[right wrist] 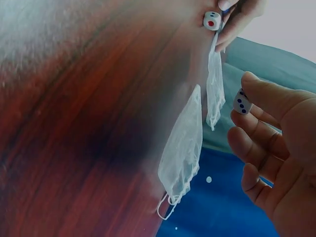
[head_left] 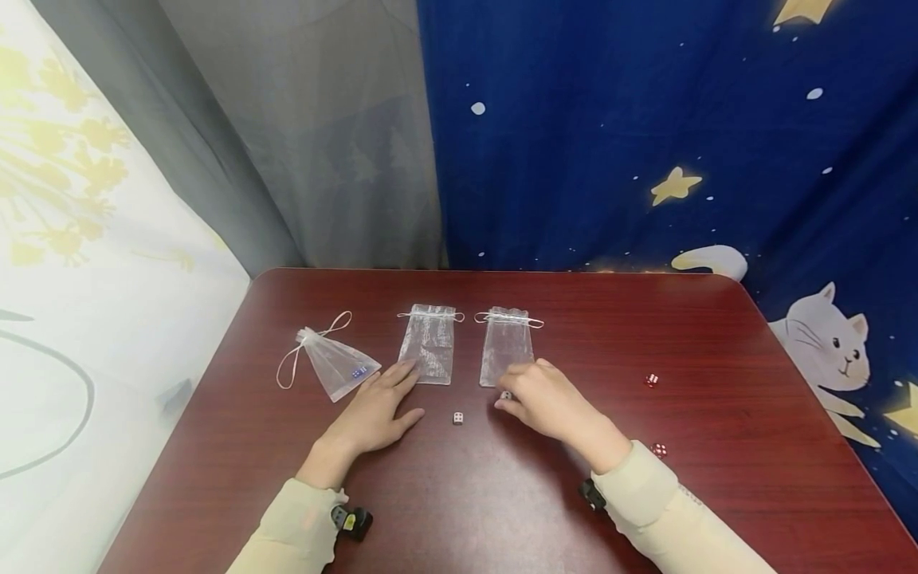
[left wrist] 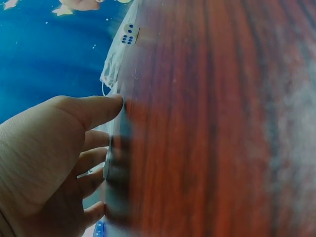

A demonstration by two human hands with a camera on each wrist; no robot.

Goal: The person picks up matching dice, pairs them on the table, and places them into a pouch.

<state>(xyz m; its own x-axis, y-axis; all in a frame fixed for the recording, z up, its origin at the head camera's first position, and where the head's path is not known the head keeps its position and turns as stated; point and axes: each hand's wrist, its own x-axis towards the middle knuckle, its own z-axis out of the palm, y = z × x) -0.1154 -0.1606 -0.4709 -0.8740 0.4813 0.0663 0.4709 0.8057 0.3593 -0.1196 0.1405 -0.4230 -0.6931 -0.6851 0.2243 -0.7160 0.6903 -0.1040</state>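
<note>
My right hand pinches a white die between thumb and index finger, just in front of the right sheer white drawstring bag. My left hand rests on the table with its fingers spread, its fingertips at the lower left corner of the middle drawstring bag. Between the hands, a second white die lies on the table. To the left sits a third drawstring bag, drawn in at its neck, with blue dice inside.
Two red dice lie on the right side of the table, one farther back and one nearer, close to the right sleeve. The dark red tabletop ends at a grey and blue curtain.
</note>
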